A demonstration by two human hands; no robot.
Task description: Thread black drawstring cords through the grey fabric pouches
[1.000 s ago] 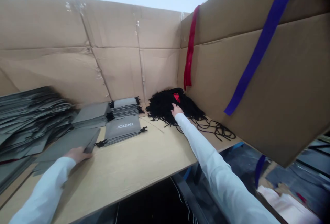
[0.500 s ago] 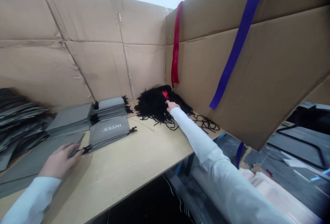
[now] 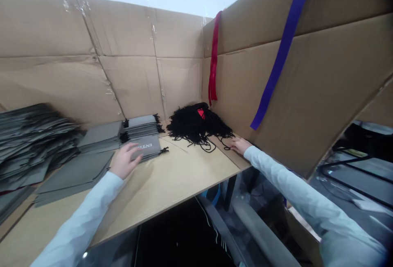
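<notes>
Lying at the inner corner of the table [image 3: 172, 193], the black cord heap [image 3: 186, 124] serves me as landmark for all places; one small red piece [image 3: 201, 114] shows on its top. To the right of the heap and a little nearer to the person is the right hand [image 3: 241, 145]. Its fingers are bent and they are at some loose cord loops [image 3: 226, 148], which come out from the heap's right front side; whether the fingers pinch a cord, I cannot tell.

The left hand [image 3: 125, 161] is to the left of the heap and nearer to the person. It is released, with fingers spread and nothing grasped, and it partly covers the printed pouch stack [image 3: 152, 147] with pale letters. If it touches this stack, I cannot tell.

Also left of the heap, just beside it, is a smaller pouch stack [image 3: 141, 127] with black cord ends. Farther left of the heap there are a plain grey stack [image 3: 101, 136], some flat grey pieces [image 3: 75, 173], and, farthest, a tall uneven grey pile [image 3: 33, 144].

Above the heap, toward its right, a red ribbon [image 3: 214, 60] hangs on the cardboard wall [image 3: 245, 70]; more to the right hangs a purple strap [image 3: 281, 54].
</notes>
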